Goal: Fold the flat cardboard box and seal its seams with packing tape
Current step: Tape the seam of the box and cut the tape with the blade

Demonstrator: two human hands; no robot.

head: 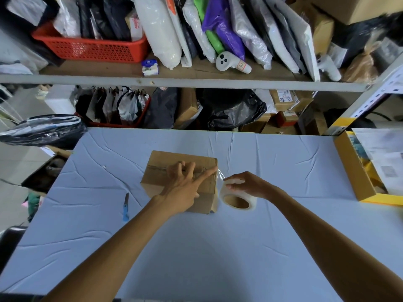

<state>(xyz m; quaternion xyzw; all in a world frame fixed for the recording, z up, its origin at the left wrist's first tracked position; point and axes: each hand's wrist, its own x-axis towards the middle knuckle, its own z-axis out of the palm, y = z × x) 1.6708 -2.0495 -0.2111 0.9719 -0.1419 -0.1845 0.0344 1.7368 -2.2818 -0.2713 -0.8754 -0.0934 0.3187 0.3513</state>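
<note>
The cardboard box (181, 177) is already folded up and sits closed near the middle of the surface (218, 247), which is covered in a pale blue, creased cloth. The step in hand looks like taping the top seam. The left hand (182, 188) lies flat on the box top, fingers spread, its index finger pressing clear tape down at the right edge of the seam. The right hand (248, 184) is closed around the roll of clear packing tape (236, 197), just beside the box's right side, with a short glossy strip stretched from the roll to the corner. Next, the strip probably needs to be drawn down the side wall, pressed flat, then severed; a blue utility knife (125, 207) lies left of the box. The box is matte brown, sharp-edged; the roll is translucent with a brown core.
</note>
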